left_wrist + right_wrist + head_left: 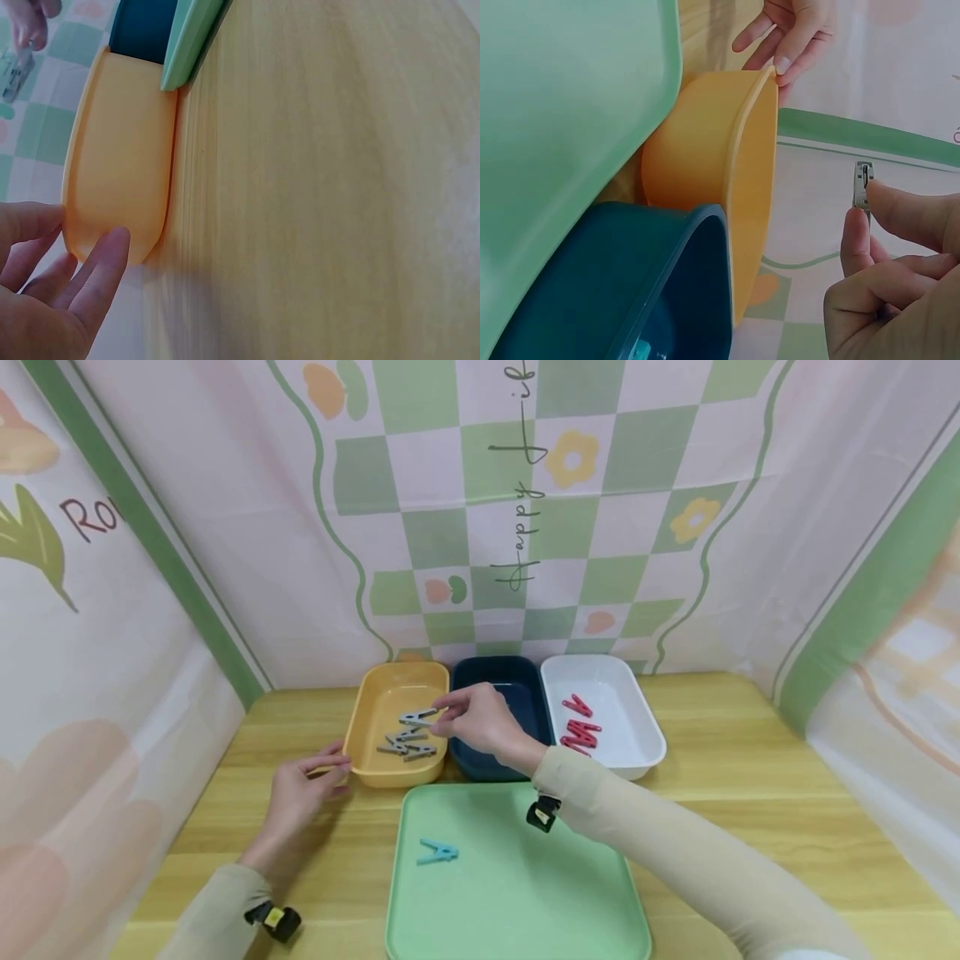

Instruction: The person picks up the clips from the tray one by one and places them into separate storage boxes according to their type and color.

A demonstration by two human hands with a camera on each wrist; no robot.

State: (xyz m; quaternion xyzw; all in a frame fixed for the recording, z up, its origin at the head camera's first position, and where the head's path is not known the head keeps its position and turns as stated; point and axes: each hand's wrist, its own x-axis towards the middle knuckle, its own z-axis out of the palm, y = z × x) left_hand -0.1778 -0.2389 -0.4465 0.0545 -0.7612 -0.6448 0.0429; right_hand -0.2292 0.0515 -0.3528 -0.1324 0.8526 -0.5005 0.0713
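Now right hand (483, 720) pinching grey clothespin (417, 717), small, slim

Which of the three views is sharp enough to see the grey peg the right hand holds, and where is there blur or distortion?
Head view: evenly lit, sharp at centre, wide-angle bending at the edges; grey peg clear in the right hand over the yellow tray. Left wrist view: table smeared by blur, left hand soft. Right wrist view: peg edge-on but fairly crisp, nearby tray walls soft.

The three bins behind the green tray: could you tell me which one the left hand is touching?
The yellow bin, leftmost; the left hand touches its near corner.
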